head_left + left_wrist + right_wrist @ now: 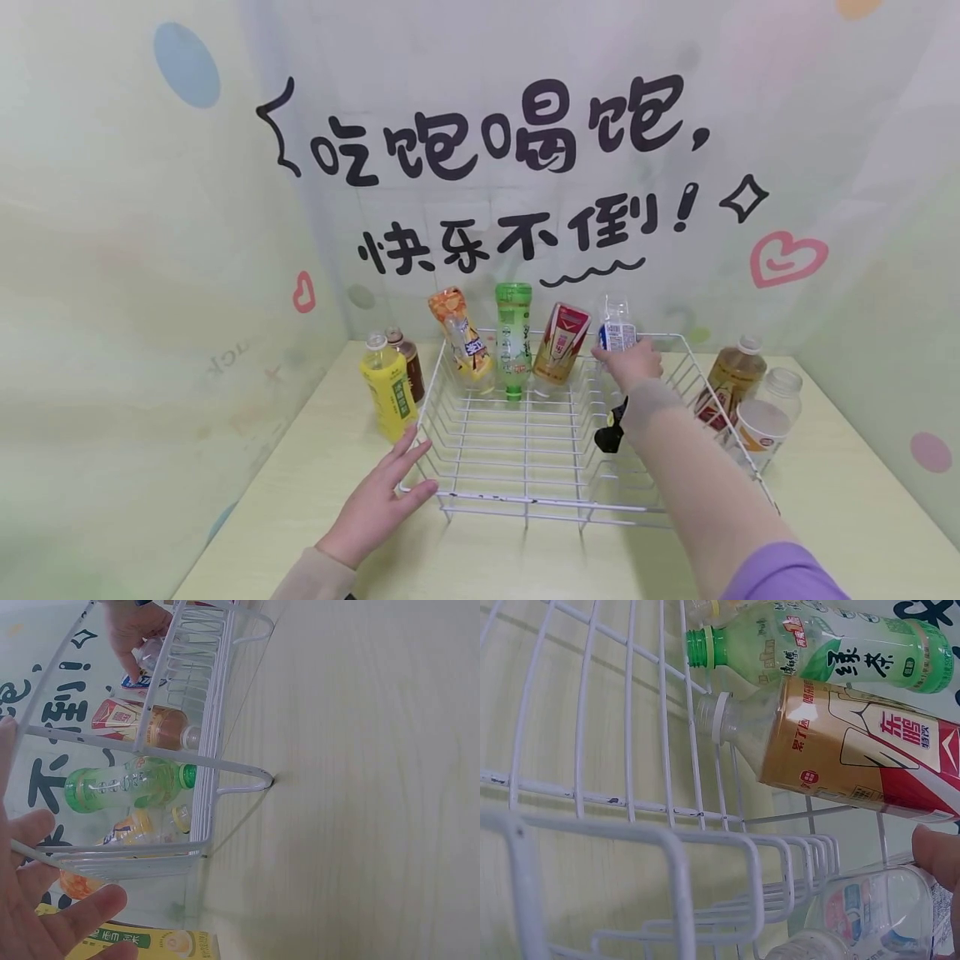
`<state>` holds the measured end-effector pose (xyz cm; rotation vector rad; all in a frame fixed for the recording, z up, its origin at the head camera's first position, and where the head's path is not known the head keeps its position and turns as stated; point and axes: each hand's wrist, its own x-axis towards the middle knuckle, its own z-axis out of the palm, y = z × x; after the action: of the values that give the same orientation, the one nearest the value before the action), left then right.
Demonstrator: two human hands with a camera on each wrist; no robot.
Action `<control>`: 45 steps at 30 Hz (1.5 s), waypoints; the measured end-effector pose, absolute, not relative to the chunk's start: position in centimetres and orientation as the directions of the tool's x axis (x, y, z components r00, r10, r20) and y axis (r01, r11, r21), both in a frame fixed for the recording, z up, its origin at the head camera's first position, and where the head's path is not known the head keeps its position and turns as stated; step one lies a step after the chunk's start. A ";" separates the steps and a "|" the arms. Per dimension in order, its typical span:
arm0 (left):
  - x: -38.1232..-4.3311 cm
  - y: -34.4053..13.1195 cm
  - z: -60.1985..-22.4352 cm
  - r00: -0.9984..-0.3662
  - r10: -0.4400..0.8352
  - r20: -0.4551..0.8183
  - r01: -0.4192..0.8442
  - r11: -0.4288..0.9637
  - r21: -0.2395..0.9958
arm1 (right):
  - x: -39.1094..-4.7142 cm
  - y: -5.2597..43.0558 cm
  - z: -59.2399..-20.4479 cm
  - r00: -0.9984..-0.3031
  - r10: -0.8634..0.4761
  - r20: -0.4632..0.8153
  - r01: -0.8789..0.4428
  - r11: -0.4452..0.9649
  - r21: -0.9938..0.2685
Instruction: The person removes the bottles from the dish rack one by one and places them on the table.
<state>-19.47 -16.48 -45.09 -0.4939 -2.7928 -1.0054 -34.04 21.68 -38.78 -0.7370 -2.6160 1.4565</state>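
A white wire basket stands on the table in the head view. At its back right, my right hand grips a clear plastic bottle with a blue and white label, neck down; the right wrist view shows its neck low beside the wires. Leaning upside down along the back are an orange-labelled bottle, a green tea bottle and a red and gold bottle. My left hand lies at the basket's left front corner, fingers spread and fairly straight, fingertips right at the rim.
Left of the basket stand a yellow-labelled bottle and a dark brown bottle. To its right are a brown drink bottle and a clear wide-mouthed bottle. A black object shows beneath my right forearm. A printed backdrop rises behind.
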 end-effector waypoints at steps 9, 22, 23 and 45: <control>-19.4 -16.5 -45.1 -0.939 0.258 0.229 0.344 0.717 0.606 | -34.1 21.9 -39.2 -0.881 0.441 -0.170 0.376 0.437 -0.817; -19.6 -16.4 -45.0 -0.938 0.261 0.229 0.347 0.719 0.602 | -34.3 21.8 -39.8 -0.874 0.468 -0.131 0.345 0.406 -0.846; -19.6 -16.4 -44.9 -0.938 0.263 0.227 0.347 0.721 0.600 | -34.3 21.9 -39.9 -0.872 0.471 -0.131 0.341 0.395 -0.853; -19.7 -16.5 -44.8 -0.942 0.263 0.211 0.337 0.735 0.588 | -33.3 23.3 -36.8 -0.920 0.391 -0.023 0.170 0.346 -0.923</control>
<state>-19.66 -16.55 -44.81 -0.4890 -2.8195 -0.9892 -33.30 23.28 -36.80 -0.5091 -2.4043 1.6104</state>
